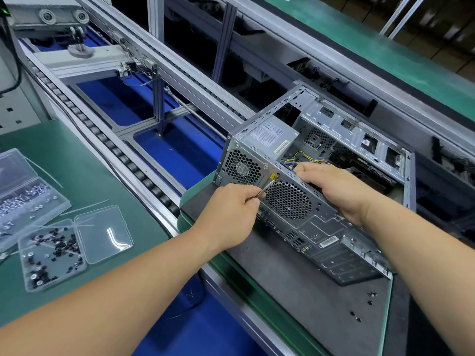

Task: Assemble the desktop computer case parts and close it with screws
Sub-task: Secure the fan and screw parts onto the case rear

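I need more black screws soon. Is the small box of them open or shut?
Open. The small box lies on the green mat with its clear lid folded flat beside it, dark screws exposed inside.

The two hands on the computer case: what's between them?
In the head view, the round honeycomb fan grille lies between the left hand, gripping a screwdriver, and the right hand.

I am gripping a screwdriver [267, 186] in my left hand [228, 214], its tip touching the rear panel of the computer case [303, 217] between the two fan grilles. My right hand [336, 188] is curling over the case's top rear edge, beside the power supply [270, 136]. The open case is lying on a dark pallet [321, 299]. Two clear screw boxes [51, 250] are sitting open on the green mat [84, 176] to my left.
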